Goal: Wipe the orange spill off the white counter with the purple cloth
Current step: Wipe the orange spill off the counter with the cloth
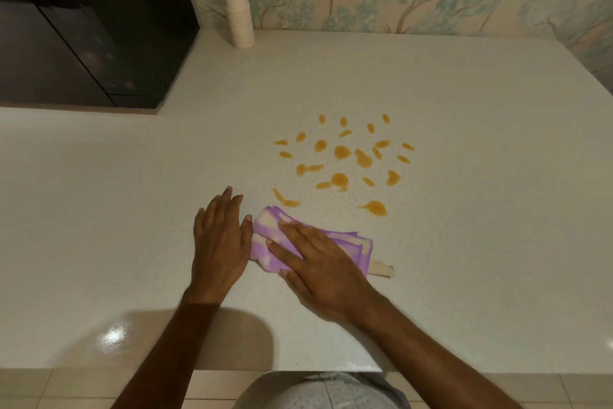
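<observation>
An orange spill (341, 152) of several drops and smears lies scattered on the white counter (464, 209). Just in front of it sits the folded purple and white cloth (265, 229). My right hand (318, 262) lies flat on top of the cloth, fingers spread and pointing to the far left, pressing it down. My left hand (220, 242) rests flat on the counter right beside the cloth's left edge, its thumb touching the cloth. A pale strip (381, 268) sticks out from under the cloth's right end.
A stack of paper cups (238, 12) stands at the back against the tree-patterned wall. A black appliance (86, 30) fills the back left corner. The counter's front edge (199, 369) runs close to my body.
</observation>
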`<move>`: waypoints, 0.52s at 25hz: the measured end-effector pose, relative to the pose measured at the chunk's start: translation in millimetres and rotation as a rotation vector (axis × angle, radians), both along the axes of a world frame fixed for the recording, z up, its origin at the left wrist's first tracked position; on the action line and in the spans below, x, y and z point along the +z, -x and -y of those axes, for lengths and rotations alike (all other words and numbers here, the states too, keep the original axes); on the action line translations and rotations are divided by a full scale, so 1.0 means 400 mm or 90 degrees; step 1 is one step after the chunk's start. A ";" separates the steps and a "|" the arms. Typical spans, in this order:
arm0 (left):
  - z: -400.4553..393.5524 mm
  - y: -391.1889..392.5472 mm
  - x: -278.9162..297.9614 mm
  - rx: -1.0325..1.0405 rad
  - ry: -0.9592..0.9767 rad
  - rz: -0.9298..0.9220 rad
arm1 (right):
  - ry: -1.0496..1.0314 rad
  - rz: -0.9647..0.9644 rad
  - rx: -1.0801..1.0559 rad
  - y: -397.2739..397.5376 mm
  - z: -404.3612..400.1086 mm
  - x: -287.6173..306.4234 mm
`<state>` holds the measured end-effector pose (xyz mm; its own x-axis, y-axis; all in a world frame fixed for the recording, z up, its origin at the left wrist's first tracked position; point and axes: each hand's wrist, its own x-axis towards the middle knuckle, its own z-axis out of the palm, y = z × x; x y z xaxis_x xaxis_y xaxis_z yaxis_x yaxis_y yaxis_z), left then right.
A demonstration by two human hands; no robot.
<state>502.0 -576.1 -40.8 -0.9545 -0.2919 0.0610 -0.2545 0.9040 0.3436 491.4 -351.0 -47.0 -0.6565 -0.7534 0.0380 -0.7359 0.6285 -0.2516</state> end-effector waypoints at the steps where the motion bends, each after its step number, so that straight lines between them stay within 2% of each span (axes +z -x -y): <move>1: -0.001 0.001 0.000 -0.002 0.008 0.005 | -0.003 0.007 0.001 0.039 0.018 0.004; 5: -0.005 0.002 0.006 -0.002 0.043 0.009 | -0.021 0.022 -0.141 0.251 -0.002 0.038; 7: -0.005 0.002 0.004 0.000 0.047 0.012 | -0.013 0.010 -0.223 0.288 -0.057 0.038; 10: -0.004 0.004 0.003 0.005 0.051 0.028 | 0.005 -0.011 -0.266 0.181 -0.115 0.018; 13: -0.003 0.011 -0.001 0.010 0.055 0.037 | -0.015 -0.032 -0.199 0.011 -0.078 -0.018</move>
<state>497.5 -574.8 -41.2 -0.9527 -0.3023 0.0313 -0.2855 0.9257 0.2482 487.0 -319.7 -54.4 -0.8539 -0.5167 0.0617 -0.5176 0.8312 -0.2031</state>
